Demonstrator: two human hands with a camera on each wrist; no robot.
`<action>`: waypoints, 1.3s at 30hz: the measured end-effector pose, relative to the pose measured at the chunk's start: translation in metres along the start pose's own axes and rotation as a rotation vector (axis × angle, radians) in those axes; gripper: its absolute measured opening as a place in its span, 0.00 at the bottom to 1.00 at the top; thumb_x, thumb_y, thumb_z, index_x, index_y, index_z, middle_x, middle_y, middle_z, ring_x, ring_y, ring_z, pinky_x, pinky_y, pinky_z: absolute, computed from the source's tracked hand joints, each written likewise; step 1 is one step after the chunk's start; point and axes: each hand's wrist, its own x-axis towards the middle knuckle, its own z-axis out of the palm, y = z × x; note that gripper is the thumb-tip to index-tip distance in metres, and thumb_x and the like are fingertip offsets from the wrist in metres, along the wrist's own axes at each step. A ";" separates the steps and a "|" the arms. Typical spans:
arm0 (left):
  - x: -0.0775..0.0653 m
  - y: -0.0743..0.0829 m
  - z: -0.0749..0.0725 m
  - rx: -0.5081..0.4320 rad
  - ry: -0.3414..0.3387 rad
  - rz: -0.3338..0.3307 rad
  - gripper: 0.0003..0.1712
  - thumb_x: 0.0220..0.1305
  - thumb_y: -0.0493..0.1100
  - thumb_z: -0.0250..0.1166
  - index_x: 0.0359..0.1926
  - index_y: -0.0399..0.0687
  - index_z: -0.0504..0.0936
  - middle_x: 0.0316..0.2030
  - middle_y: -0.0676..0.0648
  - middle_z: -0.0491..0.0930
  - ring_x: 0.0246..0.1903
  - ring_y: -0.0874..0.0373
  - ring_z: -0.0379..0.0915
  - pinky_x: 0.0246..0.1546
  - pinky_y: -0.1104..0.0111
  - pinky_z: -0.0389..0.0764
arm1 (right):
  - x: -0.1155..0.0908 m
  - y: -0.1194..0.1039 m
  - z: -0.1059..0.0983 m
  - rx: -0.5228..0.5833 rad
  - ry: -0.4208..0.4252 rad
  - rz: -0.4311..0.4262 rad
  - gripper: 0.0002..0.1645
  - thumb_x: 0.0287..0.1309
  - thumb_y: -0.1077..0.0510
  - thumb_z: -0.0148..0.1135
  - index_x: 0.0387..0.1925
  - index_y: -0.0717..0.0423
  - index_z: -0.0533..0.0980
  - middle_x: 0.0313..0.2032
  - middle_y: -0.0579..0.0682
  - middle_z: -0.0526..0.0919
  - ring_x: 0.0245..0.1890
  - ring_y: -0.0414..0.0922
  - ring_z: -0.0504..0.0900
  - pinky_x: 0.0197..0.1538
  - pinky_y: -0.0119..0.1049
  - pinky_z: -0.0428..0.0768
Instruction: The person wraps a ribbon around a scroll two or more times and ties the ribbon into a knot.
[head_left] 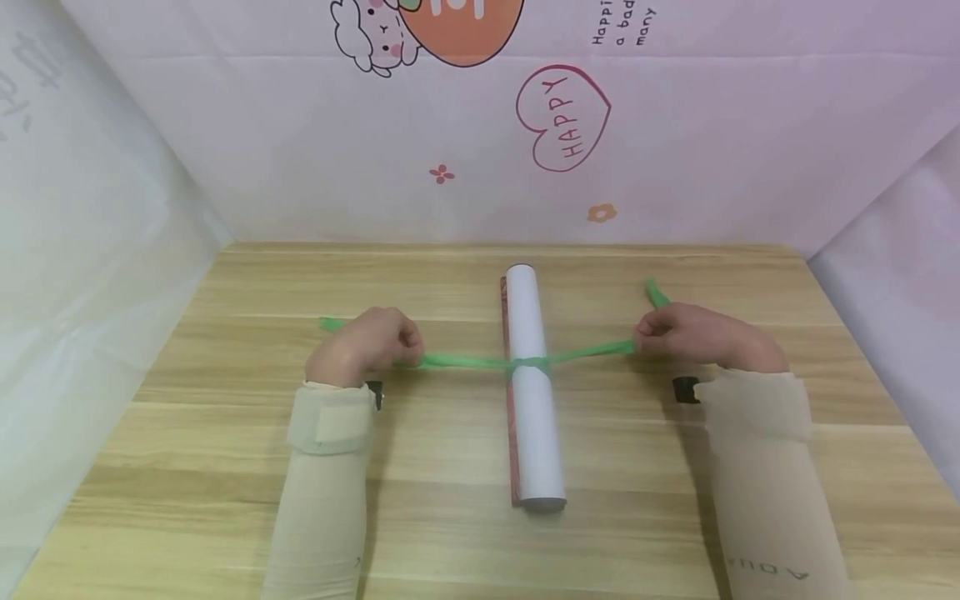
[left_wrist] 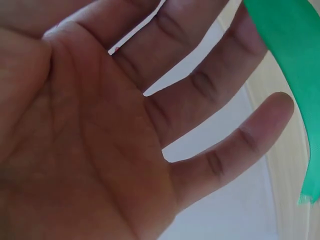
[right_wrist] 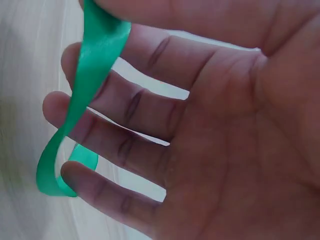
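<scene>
at the near edge of view, two pale sleeves (head_left: pixel 318 517) reach over a wooden table (head_left: pixel 450 550). mid-table: white roll (head_left: pixel 538 433), lying lengthwise away from the viewer, red edge (head_left: pixel 513 450) along its left side. green ribbon (head_left: pixel 465 362) crosses the roll's middle, one tail out to either side; knot or plain wrap, cannot tell. left hand (head_left: pixel 367 343) pinches the left tail, lower fingers spread. right hand (head_left: pixel 697 335) pinches the right tail likewise, loose end curling beyond. farther off: white printed cloth (head_left: pixel 337 167).
</scene>
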 end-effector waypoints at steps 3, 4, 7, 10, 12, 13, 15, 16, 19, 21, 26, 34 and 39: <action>0.006 0.001 0.004 0.026 0.008 0.037 0.07 0.64 0.32 0.61 0.35 0.46 0.85 0.33 0.49 0.79 0.29 0.57 0.68 0.35 0.66 0.73 | 0.002 -0.005 0.003 -0.002 0.030 -0.015 0.16 0.75 0.47 0.61 0.50 0.53 0.83 0.48 0.53 0.84 0.52 0.52 0.77 0.53 0.46 0.75; 0.008 0.002 0.006 0.037 0.009 0.053 0.07 0.65 0.34 0.62 0.38 0.46 0.86 0.36 0.49 0.81 0.32 0.56 0.72 0.38 0.65 0.76 | 0.003 -0.008 0.005 -0.003 0.044 -0.020 0.18 0.73 0.46 0.62 0.53 0.53 0.82 0.53 0.55 0.85 0.57 0.54 0.78 0.57 0.50 0.76; 0.015 0.012 0.016 0.084 0.007 0.104 0.13 0.68 0.42 0.67 0.51 0.48 0.87 0.50 0.48 0.86 0.49 0.52 0.79 0.53 0.58 0.81 | 0.009 -0.022 0.012 0.010 0.088 -0.071 0.25 0.70 0.46 0.67 0.61 0.55 0.80 0.66 0.60 0.81 0.69 0.61 0.74 0.69 0.63 0.70; 0.019 0.028 0.031 0.119 -0.015 0.159 0.19 0.69 0.48 0.69 0.57 0.49 0.86 0.56 0.49 0.86 0.56 0.53 0.79 0.61 0.56 0.80 | 0.019 -0.041 0.024 0.014 0.112 -0.149 0.26 0.68 0.49 0.70 0.63 0.55 0.80 0.65 0.58 0.82 0.69 0.61 0.75 0.72 0.64 0.68; 0.023 0.039 0.042 0.135 -0.038 0.220 0.14 0.69 0.49 0.70 0.50 0.49 0.89 0.47 0.51 0.87 0.47 0.55 0.80 0.53 0.59 0.82 | 0.027 -0.053 0.032 0.008 0.104 -0.213 0.24 0.67 0.52 0.70 0.61 0.56 0.80 0.62 0.57 0.84 0.67 0.59 0.78 0.72 0.63 0.69; 0.025 0.044 0.048 0.144 -0.048 0.252 0.11 0.69 0.49 0.70 0.46 0.49 0.89 0.41 0.52 0.86 0.42 0.57 0.79 0.48 0.62 0.82 | 0.031 -0.059 0.037 -0.006 0.096 -0.236 0.23 0.67 0.53 0.70 0.60 0.56 0.81 0.61 0.56 0.85 0.66 0.58 0.79 0.72 0.61 0.70; 0.028 0.052 0.058 0.156 -0.057 0.306 0.09 0.67 0.48 0.71 0.36 0.48 0.87 0.30 0.53 0.80 0.32 0.59 0.72 0.37 0.67 0.77 | 0.037 -0.066 0.044 -0.027 0.072 -0.252 0.20 0.67 0.55 0.69 0.58 0.54 0.83 0.57 0.52 0.87 0.62 0.54 0.81 0.69 0.57 0.76; 0.029 0.056 0.061 0.168 -0.057 0.324 0.10 0.67 0.48 0.72 0.31 0.48 0.85 0.27 0.54 0.76 0.29 0.59 0.68 0.34 0.68 0.74 | 0.039 -0.069 0.047 -0.038 0.063 -0.254 0.17 0.67 0.55 0.69 0.56 0.53 0.83 0.55 0.50 0.88 0.60 0.52 0.82 0.68 0.55 0.77; 0.031 0.061 0.068 0.214 -0.024 0.350 0.15 0.67 0.45 0.71 0.25 0.49 0.78 0.23 0.55 0.67 0.26 0.60 0.62 0.29 0.70 0.67 | 0.043 -0.072 0.052 -0.073 0.062 -0.236 0.10 0.67 0.56 0.67 0.49 0.49 0.86 0.48 0.45 0.89 0.54 0.47 0.84 0.64 0.52 0.79; 0.032 0.061 0.068 0.234 -0.003 0.356 0.18 0.68 0.44 0.69 0.22 0.50 0.75 0.22 0.55 0.66 0.26 0.60 0.61 0.28 0.70 0.66 | 0.044 -0.072 0.053 -0.082 0.068 -0.225 0.07 0.68 0.57 0.66 0.45 0.46 0.87 0.45 0.44 0.89 0.51 0.46 0.84 0.63 0.51 0.80; 0.031 0.058 0.065 0.211 0.000 0.357 0.22 0.71 0.41 0.67 0.19 0.53 0.70 0.20 0.55 0.62 0.25 0.61 0.59 0.29 0.71 0.64 | 0.045 -0.069 0.053 -0.083 0.079 -0.254 0.07 0.70 0.57 0.66 0.42 0.44 0.87 0.44 0.42 0.90 0.49 0.44 0.84 0.61 0.50 0.81; 0.029 0.057 0.058 0.233 -0.047 0.373 0.19 0.68 0.36 0.65 0.21 0.52 0.72 0.23 0.54 0.66 0.27 0.60 0.62 0.31 0.72 0.65 | 0.038 -0.065 0.046 -0.071 0.032 -0.246 0.06 0.71 0.57 0.65 0.39 0.46 0.86 0.38 0.42 0.87 0.41 0.43 0.79 0.51 0.41 0.78; 0.028 0.056 0.056 0.258 -0.072 0.344 0.13 0.70 0.39 0.66 0.26 0.49 0.81 0.25 0.54 0.70 0.29 0.60 0.65 0.33 0.71 0.69 | 0.035 -0.063 0.044 -0.063 -0.003 -0.214 0.05 0.72 0.56 0.65 0.38 0.46 0.85 0.38 0.42 0.85 0.41 0.44 0.77 0.49 0.38 0.76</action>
